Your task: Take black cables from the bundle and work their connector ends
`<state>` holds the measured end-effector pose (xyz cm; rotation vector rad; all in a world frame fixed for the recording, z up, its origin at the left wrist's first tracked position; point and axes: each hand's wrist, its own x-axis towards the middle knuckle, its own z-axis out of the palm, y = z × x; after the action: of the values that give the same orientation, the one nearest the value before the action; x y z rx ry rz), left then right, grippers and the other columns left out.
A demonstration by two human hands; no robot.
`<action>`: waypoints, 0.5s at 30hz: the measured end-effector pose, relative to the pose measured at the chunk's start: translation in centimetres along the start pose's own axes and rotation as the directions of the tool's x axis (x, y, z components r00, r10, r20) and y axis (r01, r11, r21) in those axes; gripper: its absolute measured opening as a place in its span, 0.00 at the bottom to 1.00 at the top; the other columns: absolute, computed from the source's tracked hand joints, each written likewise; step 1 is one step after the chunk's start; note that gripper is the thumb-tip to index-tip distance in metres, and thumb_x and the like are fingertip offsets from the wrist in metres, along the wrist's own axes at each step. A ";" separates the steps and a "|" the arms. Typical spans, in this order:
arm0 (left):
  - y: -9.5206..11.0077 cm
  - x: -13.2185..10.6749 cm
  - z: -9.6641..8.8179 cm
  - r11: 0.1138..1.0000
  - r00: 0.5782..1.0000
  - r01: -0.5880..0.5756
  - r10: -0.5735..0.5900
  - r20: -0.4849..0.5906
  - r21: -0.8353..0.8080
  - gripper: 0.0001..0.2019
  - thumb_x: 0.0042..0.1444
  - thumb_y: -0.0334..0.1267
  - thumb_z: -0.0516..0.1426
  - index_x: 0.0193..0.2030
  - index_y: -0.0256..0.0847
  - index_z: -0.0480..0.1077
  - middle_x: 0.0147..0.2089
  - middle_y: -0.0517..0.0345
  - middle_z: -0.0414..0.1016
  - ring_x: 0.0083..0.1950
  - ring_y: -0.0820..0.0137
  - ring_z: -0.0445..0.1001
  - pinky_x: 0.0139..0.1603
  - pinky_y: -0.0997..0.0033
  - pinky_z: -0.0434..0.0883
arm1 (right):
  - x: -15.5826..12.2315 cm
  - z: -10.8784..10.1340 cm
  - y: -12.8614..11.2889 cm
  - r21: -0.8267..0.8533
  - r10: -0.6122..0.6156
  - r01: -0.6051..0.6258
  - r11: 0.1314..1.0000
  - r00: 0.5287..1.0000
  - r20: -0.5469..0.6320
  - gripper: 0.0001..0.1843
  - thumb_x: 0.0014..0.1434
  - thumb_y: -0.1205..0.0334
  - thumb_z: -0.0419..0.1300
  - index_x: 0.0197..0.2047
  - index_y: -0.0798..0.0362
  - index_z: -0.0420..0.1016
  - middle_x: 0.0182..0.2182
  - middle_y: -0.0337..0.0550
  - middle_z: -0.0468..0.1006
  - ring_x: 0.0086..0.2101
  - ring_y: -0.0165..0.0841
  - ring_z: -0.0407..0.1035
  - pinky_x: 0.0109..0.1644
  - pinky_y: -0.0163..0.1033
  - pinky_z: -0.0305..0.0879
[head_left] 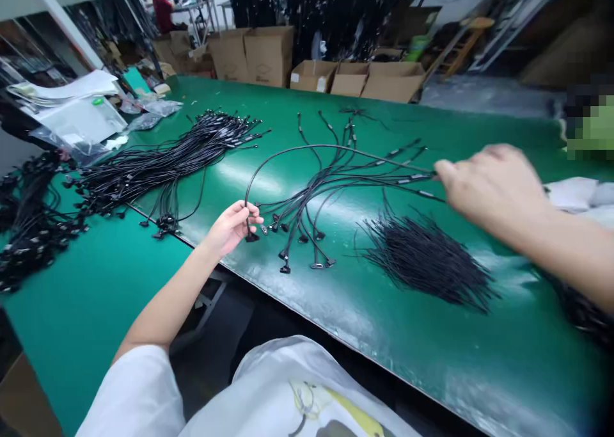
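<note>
A black cable (307, 146) arches above the table between my two hands. My left hand (234, 227) pinches it just above its black connector, near the table's front edge. The other end runs to my right hand (489, 180), which is closed around it, slightly blurred; its fingertips are partly hidden. Beneath the arch lies a loose group of similar cables (311, 187), their connectors pointing toward me and white-labelled ends reaching right. In front of my right hand rests a bundle of thin black ties or wires (425, 258); I cannot tell which.
A large pile of black cables (163, 158) lies on the green table (384, 334) at left, with another heap (29, 226) further left. Papers and a white box (86, 123) stand behind. Cardboard boxes (259, 56) line the far edge. A person (163, 8) sits in the background.
</note>
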<state>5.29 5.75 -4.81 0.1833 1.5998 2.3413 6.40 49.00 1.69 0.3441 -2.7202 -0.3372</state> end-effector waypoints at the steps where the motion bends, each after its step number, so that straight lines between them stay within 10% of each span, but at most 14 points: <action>1: -0.4 0.2 1.3 0.996 0.999 -0.045 0.044 0.016 0.079 0.12 0.50 0.44 0.65 0.34 0.39 0.72 0.36 0.56 0.69 0.33 0.72 0.72 0.27 0.78 0.67 | -2.4 -0.3 -1.3 -0.002 0.015 -0.015 1.000 0.995 0.096 0.26 0.68 0.59 0.38 0.30 0.54 0.73 0.15 0.49 0.67 0.22 0.36 0.67 0.29 0.41 0.52; 5: -2.8 -0.3 7.9 0.774 0.932 -0.363 0.295 0.212 0.519 0.06 0.56 0.41 0.62 0.33 0.40 0.74 0.47 0.50 0.70 0.39 0.67 0.72 0.36 0.71 0.70 | -10.5 -3.3 -8.2 0.214 -0.059 -0.014 0.977 0.942 0.330 0.03 0.61 0.62 0.58 0.38 0.50 0.72 0.24 0.43 0.76 0.21 0.33 0.68 0.23 0.35 0.45; 8: -4.7 -2.3 12.7 0.660 0.841 -0.508 0.241 0.484 0.553 0.07 0.61 0.39 0.57 0.39 0.42 0.75 0.52 0.48 0.72 0.50 0.62 0.72 0.54 0.64 0.67 | -12.8 -6.6 -12.0 0.428 -0.232 0.091 0.899 0.928 0.290 0.05 0.65 0.64 0.54 0.38 0.52 0.71 0.28 0.41 0.77 0.25 0.30 0.69 0.25 0.35 0.44; 11: -5.3 -4.7 15.4 0.795 0.777 -0.331 -0.076 0.625 0.508 0.15 0.68 0.43 0.48 0.52 0.41 0.71 0.34 0.54 0.75 0.36 0.67 0.73 0.42 0.69 0.69 | -13.0 -8.8 -11.4 0.321 -0.103 0.032 0.947 0.973 0.206 0.12 0.69 0.59 0.50 0.38 0.54 0.71 0.30 0.43 0.76 0.27 0.30 0.68 0.26 0.36 0.40; 15: -4.4 -6.0 15.8 0.840 0.578 0.017 -0.451 0.680 0.543 0.18 0.67 0.47 0.51 0.53 0.36 0.72 0.20 0.66 0.61 0.19 0.77 0.55 0.23 0.77 0.58 | -14.7 -7.8 -6.0 0.194 0.063 -0.092 0.977 0.987 0.149 0.19 0.66 0.46 0.53 0.40 0.54 0.72 0.35 0.45 0.76 0.35 0.33 0.70 0.26 0.35 0.41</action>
<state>16.03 19.40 -2.62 0.9131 1.5207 1.2479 23.79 46.06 2.15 0.2763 -2.9069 -0.0671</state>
